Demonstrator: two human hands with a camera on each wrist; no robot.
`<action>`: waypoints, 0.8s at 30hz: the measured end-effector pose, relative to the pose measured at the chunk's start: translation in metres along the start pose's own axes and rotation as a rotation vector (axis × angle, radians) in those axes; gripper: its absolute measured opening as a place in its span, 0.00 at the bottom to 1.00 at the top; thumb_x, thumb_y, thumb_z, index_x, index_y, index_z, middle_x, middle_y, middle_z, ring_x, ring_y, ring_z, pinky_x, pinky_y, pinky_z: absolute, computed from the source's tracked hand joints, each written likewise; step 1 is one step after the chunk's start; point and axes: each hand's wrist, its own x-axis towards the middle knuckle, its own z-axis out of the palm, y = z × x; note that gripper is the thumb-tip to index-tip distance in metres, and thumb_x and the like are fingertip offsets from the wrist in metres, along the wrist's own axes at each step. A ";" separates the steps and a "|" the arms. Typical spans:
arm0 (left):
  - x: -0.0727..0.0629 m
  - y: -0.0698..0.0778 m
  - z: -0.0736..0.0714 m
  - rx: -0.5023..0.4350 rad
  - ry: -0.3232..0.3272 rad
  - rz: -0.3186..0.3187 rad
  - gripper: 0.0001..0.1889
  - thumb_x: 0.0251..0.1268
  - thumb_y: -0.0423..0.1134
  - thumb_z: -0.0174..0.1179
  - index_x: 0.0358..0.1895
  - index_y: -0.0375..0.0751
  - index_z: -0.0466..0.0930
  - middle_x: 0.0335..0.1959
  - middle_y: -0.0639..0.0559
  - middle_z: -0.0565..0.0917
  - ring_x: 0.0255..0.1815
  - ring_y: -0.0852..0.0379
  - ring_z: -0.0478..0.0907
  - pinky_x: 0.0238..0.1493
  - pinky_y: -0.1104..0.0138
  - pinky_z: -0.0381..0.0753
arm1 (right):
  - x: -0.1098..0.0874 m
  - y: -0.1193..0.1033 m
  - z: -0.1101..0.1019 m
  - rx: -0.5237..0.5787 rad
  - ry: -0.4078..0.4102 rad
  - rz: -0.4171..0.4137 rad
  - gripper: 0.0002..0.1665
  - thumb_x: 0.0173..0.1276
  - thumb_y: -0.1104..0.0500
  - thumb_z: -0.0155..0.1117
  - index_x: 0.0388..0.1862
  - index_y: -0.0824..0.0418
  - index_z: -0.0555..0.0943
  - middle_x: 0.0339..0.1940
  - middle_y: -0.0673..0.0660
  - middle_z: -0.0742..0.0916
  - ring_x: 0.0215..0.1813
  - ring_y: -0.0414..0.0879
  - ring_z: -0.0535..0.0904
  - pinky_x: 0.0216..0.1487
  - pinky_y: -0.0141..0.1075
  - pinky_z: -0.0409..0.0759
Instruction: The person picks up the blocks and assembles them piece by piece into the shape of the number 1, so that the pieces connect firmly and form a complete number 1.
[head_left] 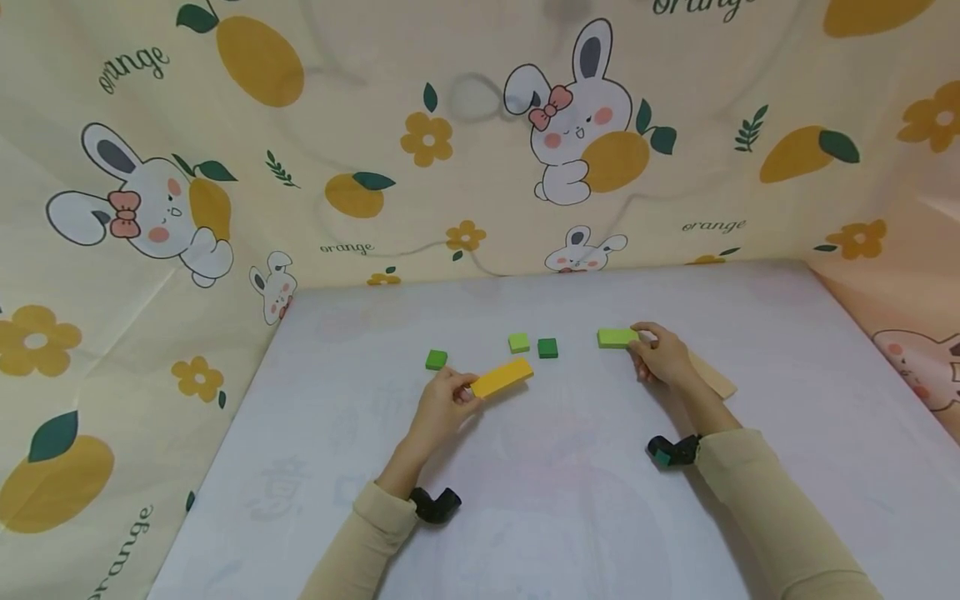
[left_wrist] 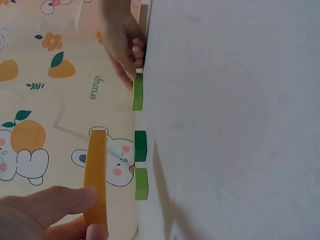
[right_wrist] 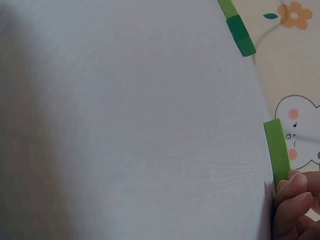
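Note:
My left hand [head_left: 441, 407] pinches one end of a flat yellow-orange rectangular block [head_left: 504, 377]. The block is raised above the white table, its far end pointing right, and the left wrist view shows its long narrow side [left_wrist: 96, 165]. Over on the right, my right hand [head_left: 665, 360] grips the right end of a light green rectangular block [head_left: 615, 338] between thumb and fingers. A pale wooden plank [head_left: 712, 377] lies partly hidden beneath that hand and wrist. Near the left fingertips sits a small green block [head_left: 437, 359].
Between the hands stand a light green cube [head_left: 518, 342] and a dark green cube [head_left: 547, 348], with a small gap between them. A printed cloth [head_left: 465, 167] with rabbits and oranges rises behind the white table [head_left: 562, 500]. Black wrist cameras [head_left: 437, 505] hang below both wrists.

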 end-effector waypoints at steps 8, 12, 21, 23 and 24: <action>-0.008 0.007 0.003 0.001 -0.034 0.034 0.16 0.52 0.27 0.68 0.47 0.27 0.83 0.33 0.41 0.76 0.31 0.56 0.75 0.32 0.79 0.74 | -0.001 -0.001 -0.001 -0.007 0.000 -0.001 0.27 0.76 0.58 0.46 0.71 0.65 0.60 0.19 0.49 0.77 0.16 0.37 0.72 0.19 0.29 0.73; -0.012 0.009 0.005 -0.006 -0.048 0.048 0.16 0.51 0.27 0.68 0.46 0.28 0.83 0.33 0.41 0.76 0.31 0.56 0.75 0.33 0.78 0.74 | -0.001 -0.001 -0.001 -0.009 -0.001 0.006 0.28 0.77 0.58 0.46 0.71 0.65 0.60 0.20 0.49 0.77 0.16 0.37 0.72 0.19 0.29 0.73; -0.021 0.014 0.009 0.007 -0.080 0.062 0.15 0.51 0.28 0.68 0.45 0.31 0.84 0.31 0.43 0.75 0.31 0.59 0.73 0.33 0.78 0.72 | 0.002 -0.001 -0.001 -0.030 -0.007 0.008 0.28 0.76 0.58 0.46 0.71 0.65 0.60 0.18 0.48 0.77 0.16 0.37 0.72 0.19 0.29 0.73; -0.023 0.015 0.010 0.015 -0.095 0.066 0.15 0.51 0.28 0.68 0.45 0.31 0.84 0.32 0.43 0.75 0.31 0.59 0.73 0.33 0.77 0.73 | 0.002 -0.001 -0.002 -0.025 -0.011 0.015 0.28 0.77 0.58 0.46 0.72 0.65 0.59 0.19 0.49 0.77 0.16 0.37 0.72 0.20 0.29 0.73; -0.024 0.016 0.010 0.021 -0.103 0.067 0.15 0.51 0.28 0.68 0.46 0.31 0.84 0.32 0.44 0.76 0.31 0.59 0.73 0.34 0.78 0.73 | 0.001 -0.002 -0.002 -0.021 -0.013 0.019 0.28 0.77 0.58 0.46 0.72 0.65 0.59 0.19 0.49 0.77 0.16 0.37 0.72 0.20 0.29 0.73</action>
